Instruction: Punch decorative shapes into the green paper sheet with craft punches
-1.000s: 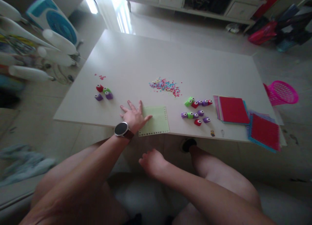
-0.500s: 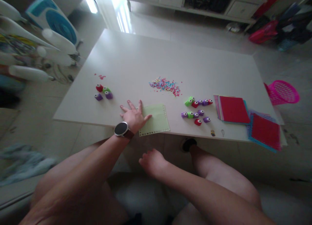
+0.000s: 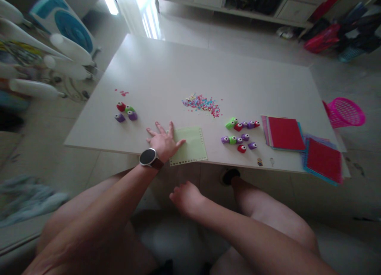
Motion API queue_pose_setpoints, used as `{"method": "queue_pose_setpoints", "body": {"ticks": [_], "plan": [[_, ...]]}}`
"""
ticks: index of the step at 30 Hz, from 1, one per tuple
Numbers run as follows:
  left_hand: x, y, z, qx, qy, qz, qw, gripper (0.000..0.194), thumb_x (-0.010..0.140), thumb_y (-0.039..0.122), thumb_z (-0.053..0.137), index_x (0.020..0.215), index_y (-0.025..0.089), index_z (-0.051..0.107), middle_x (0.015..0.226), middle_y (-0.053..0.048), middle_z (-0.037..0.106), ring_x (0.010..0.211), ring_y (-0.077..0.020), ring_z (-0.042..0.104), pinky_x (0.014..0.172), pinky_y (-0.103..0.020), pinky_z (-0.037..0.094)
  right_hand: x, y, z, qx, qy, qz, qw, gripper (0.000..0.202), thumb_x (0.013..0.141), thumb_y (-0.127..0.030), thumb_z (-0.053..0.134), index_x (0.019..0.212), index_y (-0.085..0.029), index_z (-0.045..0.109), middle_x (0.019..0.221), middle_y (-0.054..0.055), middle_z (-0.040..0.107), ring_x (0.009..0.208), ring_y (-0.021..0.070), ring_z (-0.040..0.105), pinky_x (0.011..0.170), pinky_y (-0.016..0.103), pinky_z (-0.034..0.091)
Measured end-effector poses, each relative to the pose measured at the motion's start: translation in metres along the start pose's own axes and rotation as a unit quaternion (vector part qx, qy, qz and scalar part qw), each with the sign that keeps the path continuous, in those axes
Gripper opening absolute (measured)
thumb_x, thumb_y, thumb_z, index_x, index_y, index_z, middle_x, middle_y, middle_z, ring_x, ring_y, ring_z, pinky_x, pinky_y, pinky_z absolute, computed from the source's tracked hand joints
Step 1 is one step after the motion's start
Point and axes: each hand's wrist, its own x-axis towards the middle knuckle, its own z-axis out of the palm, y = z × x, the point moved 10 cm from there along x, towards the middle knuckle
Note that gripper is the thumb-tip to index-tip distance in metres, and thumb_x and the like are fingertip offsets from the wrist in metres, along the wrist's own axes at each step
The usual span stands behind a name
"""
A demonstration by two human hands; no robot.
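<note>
My left hand [image 3: 163, 143], with a watch [image 3: 148, 157] on its wrist, lies flat with fingers spread on the left part of a pale green paper sheet [image 3: 192, 144]. Small punched holes run along the sheet's right and bottom edges, and its lower edge reaches the table's front edge. Below the tabletop, over my lap, my right hand [image 3: 187, 197] is closed with its fingers curled in; whatever may be inside is hidden. Right of the sheet stand several small red, green and purple craft punches [image 3: 232, 140] with eyes on them.
Behind the sheet lies a heap of coloured confetti [image 3: 204, 105]. More punches [image 3: 132, 115] and some red bits [image 3: 124, 93] sit at the left of the white table [image 3: 247, 82]. Stacks of coloured paper [image 3: 286, 133] lie at the right, near a pink basket [image 3: 347, 112] beyond the edge.
</note>
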Motion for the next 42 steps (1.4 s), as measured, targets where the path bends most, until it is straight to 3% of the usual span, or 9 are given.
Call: {"method": "queue_pose_setpoints", "body": {"ticks": [42], "plan": [[-0.0009, 0.001, -0.0011, -0.008, 0.008, 0.009, 1.0, 0.105, 0.092, 0.083, 0.041, 0.173, 0.023, 0.011, 0.173, -0.035, 0.009, 0.153, -0.0678, 0.02, 0.105, -0.075, 0.049, -0.0005, 0.0003, -0.0008, -0.002, -0.011, 0.001, 1.0, 0.025, 0.102, -0.011, 0.056, 0.117, -0.009, 0.076, 0.119, 0.015, 0.077, 0.115, 0.0298, 0.073, 0.097, 0.043, 0.057]]}}
